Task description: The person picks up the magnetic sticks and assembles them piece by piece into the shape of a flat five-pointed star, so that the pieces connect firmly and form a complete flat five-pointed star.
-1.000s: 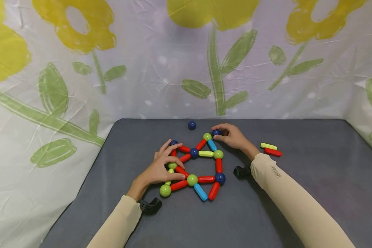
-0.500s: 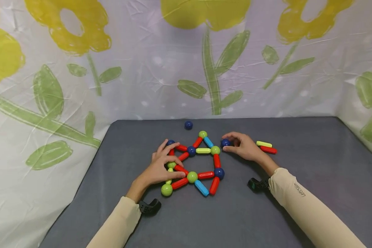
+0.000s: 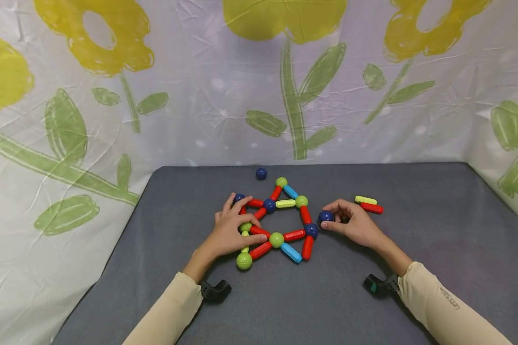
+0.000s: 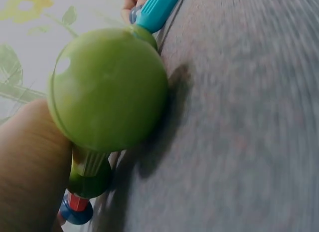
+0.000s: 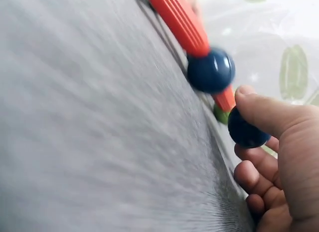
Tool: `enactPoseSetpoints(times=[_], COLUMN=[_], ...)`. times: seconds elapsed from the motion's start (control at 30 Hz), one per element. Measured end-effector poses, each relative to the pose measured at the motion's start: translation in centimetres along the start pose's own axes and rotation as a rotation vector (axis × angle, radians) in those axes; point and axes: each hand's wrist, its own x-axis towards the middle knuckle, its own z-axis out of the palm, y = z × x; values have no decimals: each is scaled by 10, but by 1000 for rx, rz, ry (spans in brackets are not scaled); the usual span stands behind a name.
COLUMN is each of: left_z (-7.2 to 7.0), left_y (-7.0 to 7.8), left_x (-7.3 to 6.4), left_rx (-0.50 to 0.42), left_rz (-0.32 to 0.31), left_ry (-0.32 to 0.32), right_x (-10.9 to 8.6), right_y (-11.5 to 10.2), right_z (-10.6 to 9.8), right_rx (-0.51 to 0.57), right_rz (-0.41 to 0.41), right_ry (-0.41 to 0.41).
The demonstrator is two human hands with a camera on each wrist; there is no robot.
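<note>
A flat structure of magnetic balls and rods lies on the table, its rods red, blue and yellow-green, its balls green and dark blue. My left hand (image 3: 230, 230) holds its left side, fingers spread, thumb and index finger either side of a red rod (image 3: 259, 231). A green ball (image 4: 109, 90) at its near corner looms in the left wrist view. My right hand (image 3: 356, 223) pinches a loose blue ball (image 5: 247, 128) between thumb and fingers, just right of the structure's blue corner ball (image 3: 311, 231). A red rod (image 3: 307, 248) and a blue rod (image 3: 291, 253) converge at the near side.
Another blue ball (image 3: 261, 174) sits near the table's back edge. A yellow-green rod (image 3: 365, 200) and a red rod (image 3: 371, 208) lie side by side at the right. Behind the grey table (image 3: 328, 297) hangs a flower-printed cloth (image 3: 198, 120).
My right hand has carried the blue ball from the far green corner ball toward me and right, beside the blue corner ball. The structure has shifted and turned slightly under my left hand.
</note>
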Motion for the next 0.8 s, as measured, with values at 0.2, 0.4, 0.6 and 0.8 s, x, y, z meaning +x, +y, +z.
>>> enactPoseSetpoints(times=[0.2, 0.4, 0.6, 0.8], left_z=[5, 9, 11, 13], left_y=[7, 12, 16, 18], left_x=[5, 10, 10, 9], left_rx=[25, 42, 40, 44], left_rz=[-47, -75, -91, -101], left_ry=[16, 36, 57, 73], right_x=[-17, -25, -31, -36], right_y=[-2, -2, -6, -11], right_z=[3, 5, 12, 21], right_rx=[80, 81, 7, -25], right_rz=[-53, -92, -160, -255], right_ry=[-23, -63, -68, -83])
